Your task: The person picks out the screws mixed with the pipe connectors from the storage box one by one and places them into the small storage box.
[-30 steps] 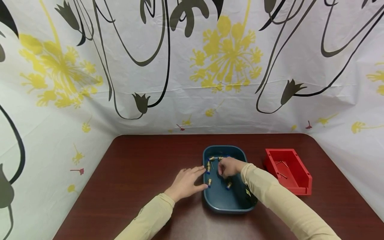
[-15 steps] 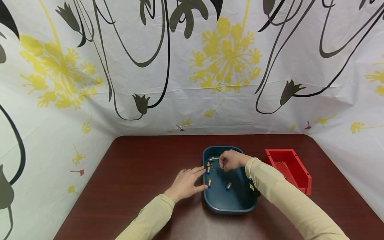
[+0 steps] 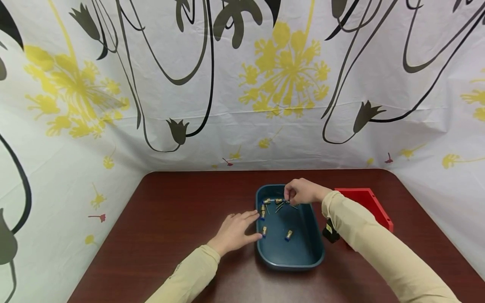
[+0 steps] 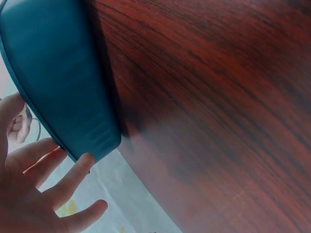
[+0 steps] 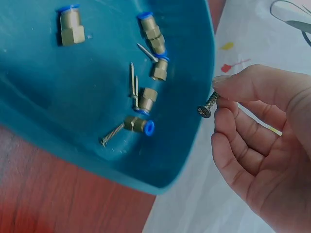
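Note:
My right hand (image 3: 303, 191) is over the far right end of a blue tray (image 3: 291, 256). In the right wrist view, its thumb and forefinger pinch a cross-head screw (image 5: 209, 107), head pointing out from the fingertips. Inside the tray lie several brass push-in fittings (image 5: 72, 29) with blue collars. Among the fittings near the far end are several loose screws (image 5: 113, 134). My left hand (image 3: 235, 231) has its fingers spread at the tray's left side, and in the left wrist view fingertips touch the rim.
To the right of the tray stands a red bin (image 3: 363, 200), partly covered by the right sleeve. A black wrist camera (image 3: 331, 232) hangs under the right wrist. Behind the brown table (image 3: 197, 198) hangs a patterned white cloth (image 3: 212, 147).
The right hand has moved from the middle of the tray toward its far right end, uncovering screws and fittings. The left hand has stayed at the rim.

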Action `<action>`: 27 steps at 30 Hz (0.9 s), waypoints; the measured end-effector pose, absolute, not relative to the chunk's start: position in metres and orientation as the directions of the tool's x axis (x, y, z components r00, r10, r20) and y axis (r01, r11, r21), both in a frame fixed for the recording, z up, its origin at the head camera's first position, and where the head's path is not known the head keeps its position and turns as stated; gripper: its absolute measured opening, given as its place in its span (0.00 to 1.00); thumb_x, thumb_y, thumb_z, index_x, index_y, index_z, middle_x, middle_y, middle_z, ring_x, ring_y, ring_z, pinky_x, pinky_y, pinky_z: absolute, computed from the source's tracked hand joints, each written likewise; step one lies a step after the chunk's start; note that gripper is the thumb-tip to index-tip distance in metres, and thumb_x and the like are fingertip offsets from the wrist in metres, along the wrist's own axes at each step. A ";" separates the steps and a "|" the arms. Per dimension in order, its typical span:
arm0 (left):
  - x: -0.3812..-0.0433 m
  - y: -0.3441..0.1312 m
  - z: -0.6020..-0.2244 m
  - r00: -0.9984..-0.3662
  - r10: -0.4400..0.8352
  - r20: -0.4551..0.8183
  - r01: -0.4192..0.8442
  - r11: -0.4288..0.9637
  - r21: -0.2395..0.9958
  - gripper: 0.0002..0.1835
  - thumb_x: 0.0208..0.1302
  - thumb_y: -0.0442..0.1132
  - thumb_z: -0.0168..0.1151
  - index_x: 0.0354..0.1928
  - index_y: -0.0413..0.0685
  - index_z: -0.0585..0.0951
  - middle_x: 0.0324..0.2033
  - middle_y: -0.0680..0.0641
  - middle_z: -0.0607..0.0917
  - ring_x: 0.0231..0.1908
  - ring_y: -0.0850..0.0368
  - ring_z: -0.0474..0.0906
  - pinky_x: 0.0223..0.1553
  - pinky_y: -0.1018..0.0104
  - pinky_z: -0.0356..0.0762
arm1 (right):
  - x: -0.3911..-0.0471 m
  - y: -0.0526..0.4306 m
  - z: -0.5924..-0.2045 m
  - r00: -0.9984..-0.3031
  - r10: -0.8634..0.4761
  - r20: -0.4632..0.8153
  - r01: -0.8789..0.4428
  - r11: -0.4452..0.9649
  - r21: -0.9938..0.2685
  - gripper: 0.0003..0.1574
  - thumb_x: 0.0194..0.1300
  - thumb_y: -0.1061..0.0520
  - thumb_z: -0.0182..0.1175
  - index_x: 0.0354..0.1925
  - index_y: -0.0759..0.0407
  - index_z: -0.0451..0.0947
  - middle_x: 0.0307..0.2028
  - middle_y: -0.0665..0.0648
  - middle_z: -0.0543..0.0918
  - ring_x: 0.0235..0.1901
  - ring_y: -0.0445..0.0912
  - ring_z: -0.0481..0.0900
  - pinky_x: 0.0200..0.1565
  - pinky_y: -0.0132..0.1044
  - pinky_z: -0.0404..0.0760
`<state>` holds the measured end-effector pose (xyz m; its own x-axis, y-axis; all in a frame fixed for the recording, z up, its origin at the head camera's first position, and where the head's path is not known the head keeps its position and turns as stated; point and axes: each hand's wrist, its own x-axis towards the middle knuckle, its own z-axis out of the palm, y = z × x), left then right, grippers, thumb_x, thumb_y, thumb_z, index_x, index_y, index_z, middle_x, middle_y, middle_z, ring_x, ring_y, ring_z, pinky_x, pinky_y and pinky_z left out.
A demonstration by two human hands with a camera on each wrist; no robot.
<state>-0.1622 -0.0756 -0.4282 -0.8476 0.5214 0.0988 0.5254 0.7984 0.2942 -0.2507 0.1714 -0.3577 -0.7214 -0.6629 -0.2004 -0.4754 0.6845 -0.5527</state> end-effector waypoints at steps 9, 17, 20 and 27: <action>-0.161 -0.076 -0.428 -0.845 0.524 0.107 0.531 0.800 0.278 0.32 0.55 0.58 0.56 0.60 0.50 0.69 0.58 0.51 0.68 0.54 0.54 0.66 0.51 0.48 0.60 | -0.252 0.190 -0.344 -0.729 -0.669 -0.140 -0.508 0.668 -0.545 0.08 0.49 0.68 0.57 0.28 0.56 0.74 0.22 0.49 0.74 0.22 0.43 0.70 0.28 0.36 0.71; -0.162 -0.077 -0.428 -0.847 0.521 0.105 0.528 0.803 0.278 0.33 0.55 0.58 0.56 0.60 0.50 0.68 0.58 0.51 0.68 0.54 0.54 0.66 0.51 0.48 0.60 | -0.254 0.211 -0.336 -0.766 -0.633 -0.111 -0.493 0.690 -0.530 0.08 0.51 0.68 0.56 0.28 0.57 0.74 0.22 0.50 0.75 0.23 0.44 0.71 0.29 0.37 0.73; -0.163 -0.077 -0.428 -0.848 0.520 0.105 0.527 0.803 0.276 0.32 0.55 0.58 0.56 0.60 0.50 0.68 0.58 0.52 0.68 0.54 0.54 0.66 0.51 0.48 0.60 | -0.254 0.218 -0.334 -0.778 -0.618 -0.108 -0.483 0.700 -0.526 0.07 0.51 0.68 0.57 0.28 0.57 0.74 0.22 0.50 0.76 0.23 0.44 0.71 0.28 0.37 0.72; -0.163 -0.076 -0.428 -0.844 0.524 0.110 0.533 0.800 0.275 0.32 0.55 0.58 0.56 0.60 0.50 0.69 0.58 0.51 0.68 0.54 0.54 0.67 0.51 0.48 0.61 | -0.254 0.234 -0.331 -0.801 -0.590 -0.105 -0.465 0.722 -0.512 0.06 0.52 0.66 0.58 0.28 0.56 0.74 0.23 0.49 0.75 0.24 0.44 0.71 0.28 0.38 0.72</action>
<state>-0.1629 -0.0765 -0.4281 -0.8444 0.5243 0.1101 0.5328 0.8002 0.2755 -0.2538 0.2342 -0.3307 -0.8007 -0.5898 -0.1051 -0.4647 0.7222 -0.5123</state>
